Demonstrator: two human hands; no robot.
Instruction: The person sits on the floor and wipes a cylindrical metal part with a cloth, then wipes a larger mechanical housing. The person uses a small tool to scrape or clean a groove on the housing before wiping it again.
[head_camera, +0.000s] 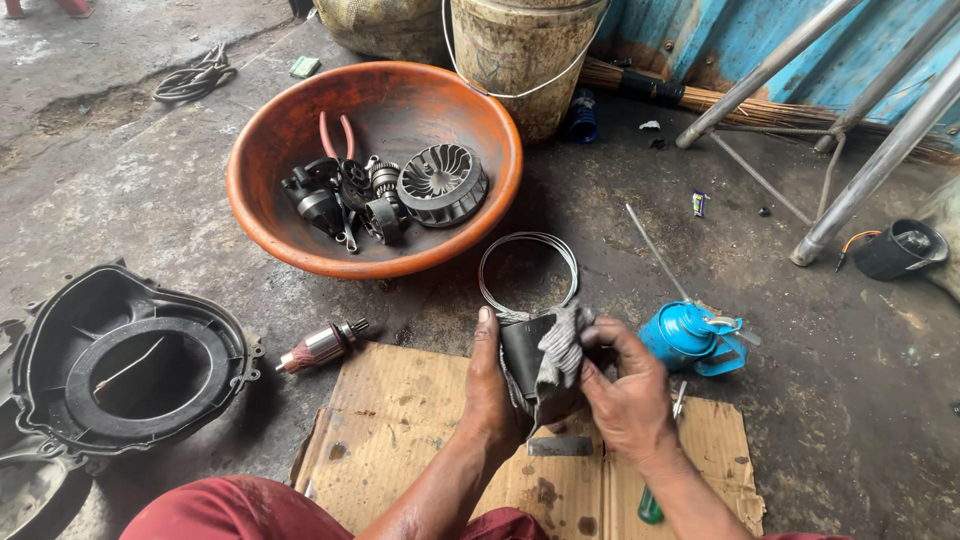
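Over the cardboard sheet (400, 420) | left hand (492, 385) is clasping black part (525, 350) upright, fingers closed | right hand (625, 395) is pressing grey rag (562, 345) against it from the right.

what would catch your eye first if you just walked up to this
The big orange basin at upper centre, with dark engine parts and red-handled pliers in it. Below it, over a sheet of cardboard, the left hand holds a dark part while the right hand presses a grey rag on it. A blue oil can lies just right of them.
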